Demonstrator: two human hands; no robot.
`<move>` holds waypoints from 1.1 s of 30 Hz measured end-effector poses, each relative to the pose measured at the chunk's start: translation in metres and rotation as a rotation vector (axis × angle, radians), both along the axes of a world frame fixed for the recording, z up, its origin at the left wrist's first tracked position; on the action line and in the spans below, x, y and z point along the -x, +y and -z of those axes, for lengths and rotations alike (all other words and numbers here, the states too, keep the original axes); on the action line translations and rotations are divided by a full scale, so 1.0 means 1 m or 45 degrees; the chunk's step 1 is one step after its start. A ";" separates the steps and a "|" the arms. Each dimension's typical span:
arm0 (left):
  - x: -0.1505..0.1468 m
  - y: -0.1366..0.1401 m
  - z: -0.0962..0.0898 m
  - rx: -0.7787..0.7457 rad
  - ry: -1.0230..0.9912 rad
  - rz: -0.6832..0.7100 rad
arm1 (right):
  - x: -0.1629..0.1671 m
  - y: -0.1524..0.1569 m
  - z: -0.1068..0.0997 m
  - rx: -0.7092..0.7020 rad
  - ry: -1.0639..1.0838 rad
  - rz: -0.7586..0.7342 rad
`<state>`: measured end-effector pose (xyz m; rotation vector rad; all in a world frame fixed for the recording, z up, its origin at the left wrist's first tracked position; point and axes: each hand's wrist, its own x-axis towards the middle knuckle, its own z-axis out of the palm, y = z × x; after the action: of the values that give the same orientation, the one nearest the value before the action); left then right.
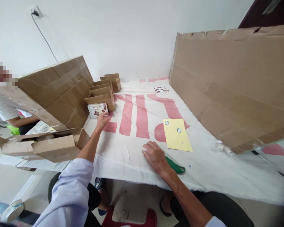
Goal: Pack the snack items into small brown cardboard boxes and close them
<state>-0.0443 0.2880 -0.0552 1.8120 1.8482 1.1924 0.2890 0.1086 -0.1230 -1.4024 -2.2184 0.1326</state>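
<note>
On the left side of the table, my left hand [102, 121] grips the lower right corner of a small white box [96, 110] printed "Super Meal" with brown squares. That box stands upright against the nearest of several open brown cartons [103, 98]. My right hand [154, 155] rests on the cloth near the front edge, fingers loosely spread and holding nothing. Partly hidden behind its wrist lies a green strap-like item [176, 165]. A yellow sheet [178, 135] with a few blue-edged stickers is just beyond that hand.
A white-and-brown printed packet [161, 89] lies farther back. Large cardboard panels stand at left [63, 91] and right [232, 82]. An open long carton [54, 146] sits at the left edge. Another person [4, 104] is behind the left panel. A red stool [130, 220] is below.
</note>
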 end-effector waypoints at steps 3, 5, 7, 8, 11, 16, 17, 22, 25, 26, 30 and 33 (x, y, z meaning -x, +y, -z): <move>-0.006 -0.065 -0.010 -0.081 0.014 0.100 | -0.022 0.004 -0.004 0.014 -0.031 0.099; 0.005 -0.114 -0.028 -0.263 0.127 0.221 | -0.037 0.004 -0.002 0.058 -0.057 0.167; 0.032 -0.158 -0.054 -0.488 0.317 0.198 | -0.052 0.002 0.003 0.109 -0.098 0.228; 0.051 -0.176 -0.069 -0.541 0.397 0.133 | -0.058 0.001 0.006 0.131 -0.119 0.252; 0.118 -0.208 -0.103 -0.350 0.658 0.006 | -0.073 -0.009 0.015 0.168 -0.163 0.295; 0.194 -0.211 -0.105 0.283 1.003 0.033 | -0.087 -0.027 0.016 0.140 -0.176 0.319; 0.199 -0.209 -0.100 0.343 1.026 0.040 | -0.090 -0.030 0.015 0.144 -0.189 0.336; 0.194 -0.207 -0.085 0.479 0.932 0.145 | -0.116 -0.038 0.010 0.199 -0.311 0.504; 0.170 -0.214 -0.087 0.423 0.895 0.193 | -0.139 -0.044 0.008 0.229 -0.377 0.607; 0.157 -0.217 -0.088 0.390 0.891 0.212 | -0.145 -0.046 0.007 0.244 -0.393 0.632; 0.084 -0.236 -0.091 0.278 0.848 0.359 | -0.145 -0.047 -0.009 0.195 -0.331 0.664; 0.020 -0.247 -0.089 0.249 0.850 0.489 | -0.109 -0.043 -0.034 0.076 -0.056 0.494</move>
<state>-0.0647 0.0412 0.0343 2.4803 1.6943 0.2695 0.3979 0.0652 -0.0889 -1.8534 -1.9450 0.0329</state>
